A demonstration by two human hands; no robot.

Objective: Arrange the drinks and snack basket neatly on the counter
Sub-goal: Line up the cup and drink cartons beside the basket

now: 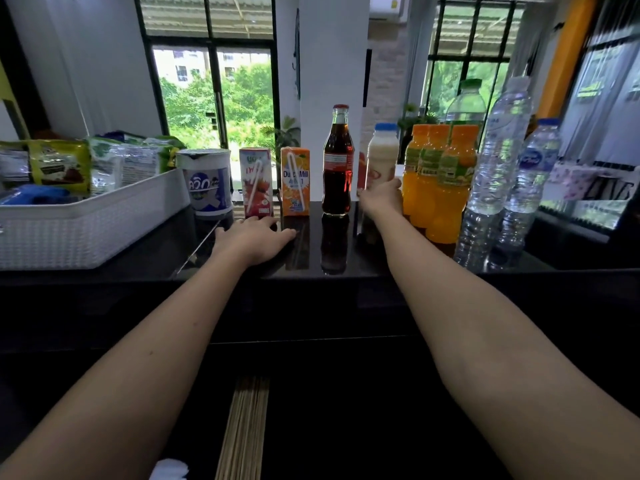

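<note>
A row of drinks stands along the back of the black counter (242, 268). From left: a white cup (207, 181), a red carton (256, 181), an orange carton (295, 181), a cola bottle (337, 161), a white milk bottle (382, 150), three orange juice bottles (438, 181) and clear water bottles (498, 150). The white snack basket (79, 230) sits at the left, full of packets. My left hand (252, 239) lies flat on the counter before the cartons, fingers apart. My right hand (381, 199) wraps the lower part of the milk bottle.
The counter's front edge runs across the middle of the view, with a dark cabinet front below. Windows and a white pillar (332, 64) stand behind the drinks. A small water bottle (535, 171) stands at the far right of the row.
</note>
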